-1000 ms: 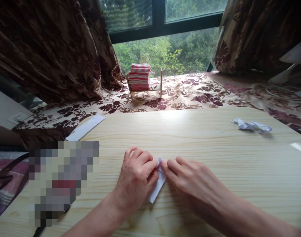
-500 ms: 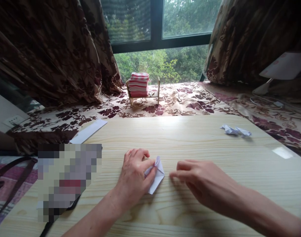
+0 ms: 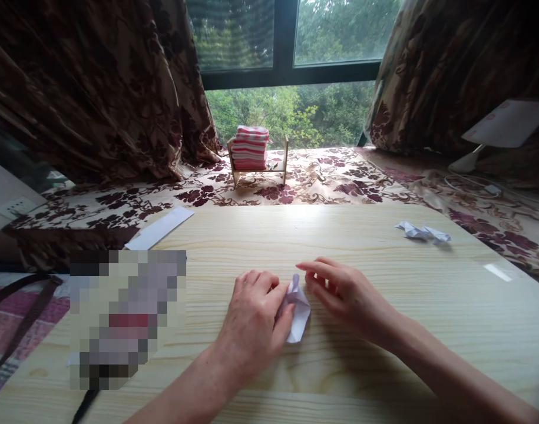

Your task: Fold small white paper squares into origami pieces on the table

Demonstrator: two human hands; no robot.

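Taking the small folded sheet of thin white paper as the middle of the dial, the left hand is lying at nine o'clock, thumb and forefinger closing on the sheet's left side and pinning it against the pale wood-grain counter. The right hand is hovering between two and three o'clock, fingers loosely curled and partly open, the forefinger reaching out just beside the sheet's upper tip; it is gripping nothing that shows.

Farther off at two o'clock, two small crumpled-looking folded white paper pieces are lying close together. A long flat white paper strip is resting at ten o'clock near the counter's edge.

As a judgement, the left pinch is carrying all the security: if it is slackening, the creased layers could be springing apart or the sheet sliding askew. The narrow upper tip is standing out beyond the left fingers, so a careless brush from the right forefinger could be bending it off line. Pressing while layers are sitting unevenly could be setting a crooked crease, and hard pulling could be tearing the paper.
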